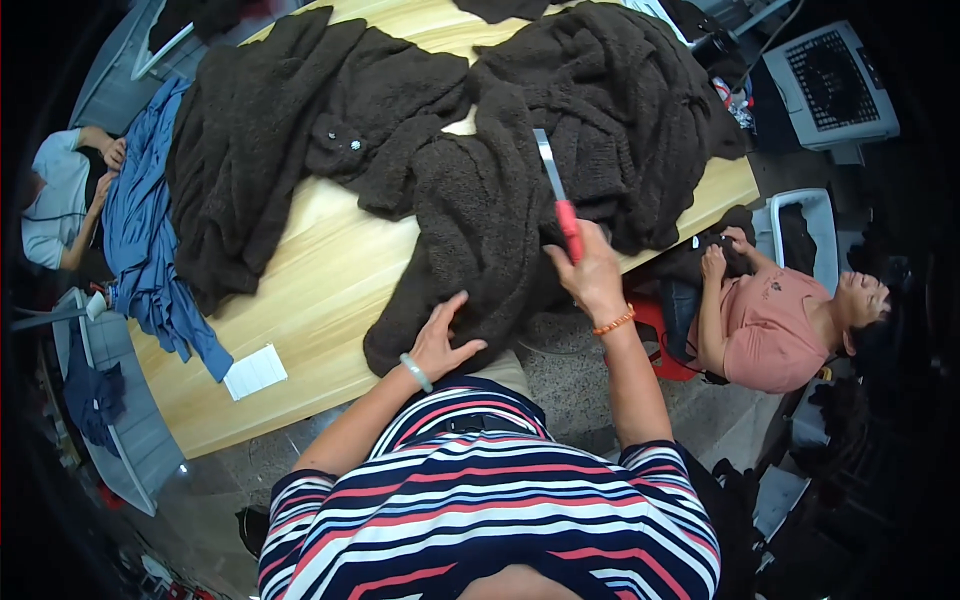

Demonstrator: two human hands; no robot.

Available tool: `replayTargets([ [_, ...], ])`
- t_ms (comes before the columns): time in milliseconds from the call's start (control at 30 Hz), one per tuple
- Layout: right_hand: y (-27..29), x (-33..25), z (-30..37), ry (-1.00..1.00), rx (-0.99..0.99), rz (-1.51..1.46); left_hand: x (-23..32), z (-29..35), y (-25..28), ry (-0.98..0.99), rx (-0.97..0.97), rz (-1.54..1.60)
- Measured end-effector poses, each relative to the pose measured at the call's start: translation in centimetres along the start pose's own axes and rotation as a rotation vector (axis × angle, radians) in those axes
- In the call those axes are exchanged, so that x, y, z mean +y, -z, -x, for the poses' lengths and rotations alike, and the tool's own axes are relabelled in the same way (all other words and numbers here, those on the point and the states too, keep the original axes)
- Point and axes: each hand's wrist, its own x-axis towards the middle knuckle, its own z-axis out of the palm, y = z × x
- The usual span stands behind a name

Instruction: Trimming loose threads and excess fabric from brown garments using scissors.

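Observation:
A dark brown fuzzy garment [480, 200] hangs over the table's near edge in front of me. My left hand [443, 345] lies on its lower part, fingers spread and pressing lightly on the cloth. My right hand [590, 270] is closed round the red handle of a tool with a flat metal blade [552, 165]. The blade points away from me over the garment; its exact kind I cannot make out. More dark fuzzy cloth [640, 110] is heaped beyond it on the right. At the left lies another brown piece [240, 150], with two small shiny spots on the cloth beside it.
Blue cloth [150, 220] drapes off the left side of the wooden table [330, 240], near a white paper [255, 373]. One person [65, 200] works at the left, another [775, 325] sits at the right beside a white bin [805, 235]. A grey slatted machine [835, 80] stands far right.

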Motion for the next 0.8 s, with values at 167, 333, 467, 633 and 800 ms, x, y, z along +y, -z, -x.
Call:
replayTargets([
  [167, -4.9, -1.2, -2.4, 0.104, -0.197, -0.006, -0.7, -3.5, 2.2, 0.161, 0.294, -0.752],
  [333, -8.5, -0.5, -4.1, 0.019, -0.305, -0.001, -2.9, -1.8, 9.3, 0.177, 0.322, -0.914],
  [467, -8.7, 0.6, -3.0, 0.011, -0.296, -0.048, -2.1, -0.5, 9.7, 0.123, 0.295, -0.702],
  [633, -6.9, 1.5, -1.9, 0.098, -0.248, -0.058, -3.0, -1.3, 9.7, -0.055, 0.454, -0.6],
  [800, -3.6, -0.1, -1.1, 0.108, -0.273, -0.049, -0.6, 1.7, 12.3, 0.047, 0.383, 0.264],
])
